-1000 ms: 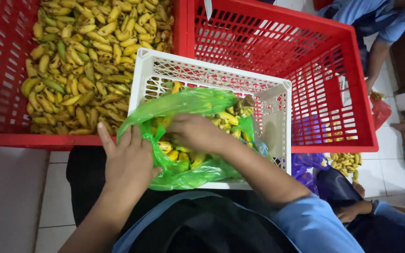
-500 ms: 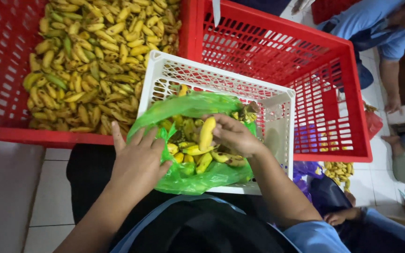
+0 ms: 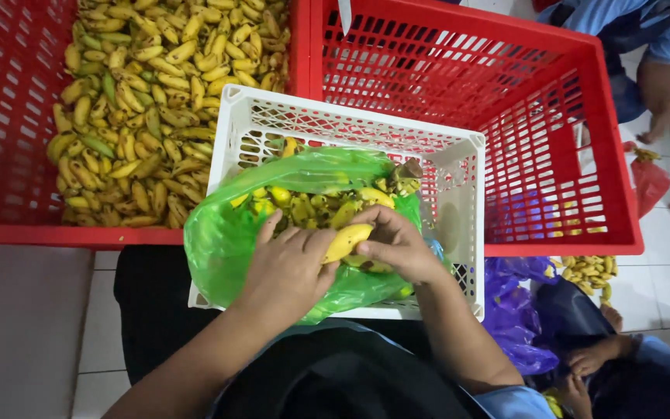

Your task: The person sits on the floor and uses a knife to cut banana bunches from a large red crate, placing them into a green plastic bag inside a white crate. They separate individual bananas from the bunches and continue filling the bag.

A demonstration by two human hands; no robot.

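At the far left a red crate [image 3: 9,116] holds a heap of small yellow and green bananas [image 3: 141,101], well apart from the hands. Below and to its right sits a white lattice crate [image 3: 459,194], and in it lies an open green plastic bag [image 3: 219,240] filled with more small bananas. The left hand [image 3: 288,268] rests on the near side of the bag's mouth, fingers spread flat over the plastic and the fruit, its thumb side touching a single yellow banana [image 3: 347,242]. That banana lies slantwise between the two hands, just above the bag's near edge. The right hand [image 3: 397,248] closes around the banana's lower end, fingers curled over it and the bunch beneath. Behind the white crate stands a second red crate [image 3: 583,140], with no fruit showing. At the lower right a purple bag [image 3: 517,310] lies on the floor beside another person's hand [image 3: 591,361].
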